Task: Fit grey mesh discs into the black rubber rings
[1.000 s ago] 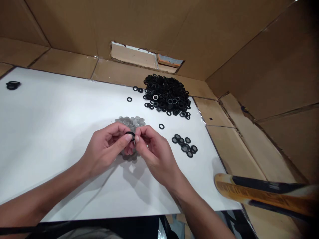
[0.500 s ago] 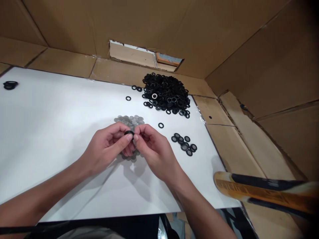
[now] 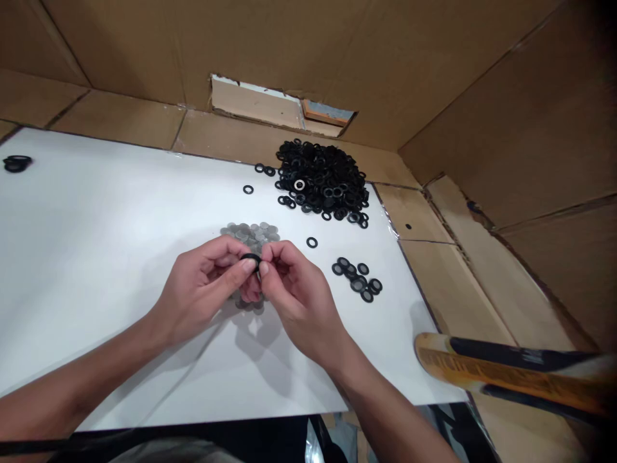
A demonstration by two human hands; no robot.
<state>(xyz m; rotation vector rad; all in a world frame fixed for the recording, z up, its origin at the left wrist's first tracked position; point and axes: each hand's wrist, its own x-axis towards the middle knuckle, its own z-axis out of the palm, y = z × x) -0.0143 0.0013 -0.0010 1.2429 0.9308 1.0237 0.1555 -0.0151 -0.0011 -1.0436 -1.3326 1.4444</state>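
A black rubber washer [image 3: 251, 257] is pinched between the thumb and fingers of my left hand [image 3: 205, 283]. My right hand [image 3: 296, 289] is closed at the washer's right edge, its thumb and forefinger pressed together there; whether a small disc is between them is hidden. Under and behind both hands lies a pile of grey mesh-like discs [image 3: 245, 233]. To the right is a group of black washers with grey discs in their centres [image 3: 358, 283]. One loose black washer [image 3: 312, 242] lies just beyond my right hand.
A large heap of black washers [image 3: 321, 177] stands at the back of the white board [image 3: 120, 212]. A few black rings [image 3: 18, 163] lie far left. Cardboard walls [image 3: 289, 38] surround the board, with a slot cut at the back. A yellow-and-black cylindrical object [image 3: 501, 366] juts in from the right.
Both hands stay almost in place around the washer, with only slight finger movement. The view has shifted very slightly.
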